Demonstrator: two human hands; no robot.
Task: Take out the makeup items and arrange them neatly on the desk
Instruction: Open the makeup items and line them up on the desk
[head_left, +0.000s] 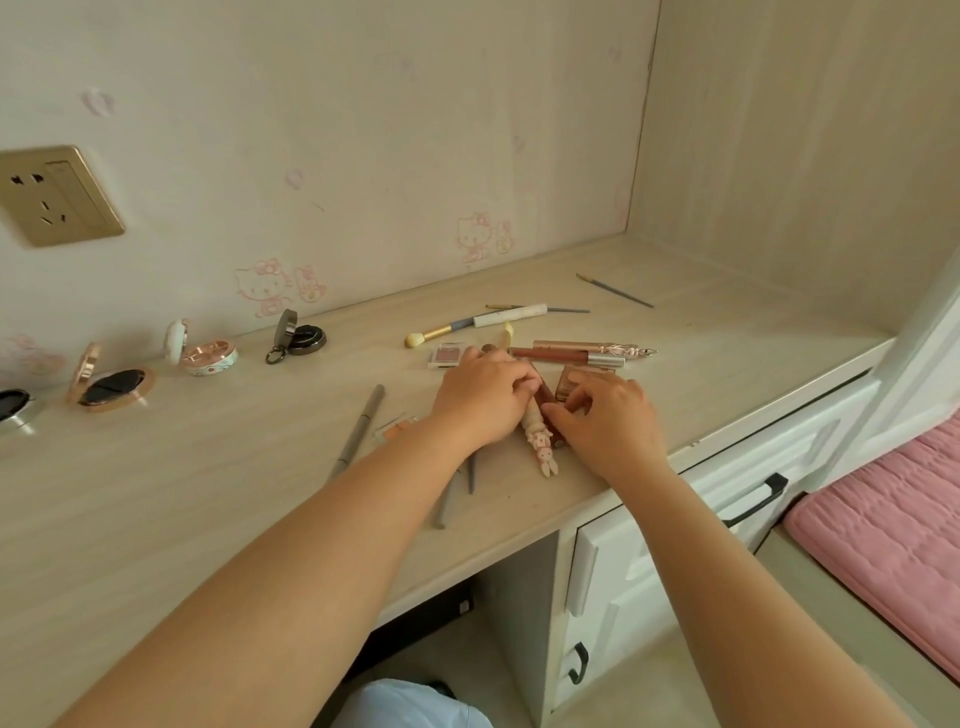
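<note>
At the frame center, the left hand (480, 397) and right hand (608, 423) both pinch a brown lip-gloss tube (546, 402). It lies on the pale wooden desk (182, 483), touching a pink bunny-shaped tube (540, 441).

pencils (457, 493): upper ends hidden under the left forearm
tube (546, 400): middle covered by fingers of both hands
round case (13, 408): cut off by the frame edge at 9 o'clock
small palette (395, 427): partly under the left wrist

A home bedroom; cartoon-cat wallpaper (270, 286) (pink, faded) behind a built-in desk (208, 493); pink mattress (893, 525) alongside.
</note>
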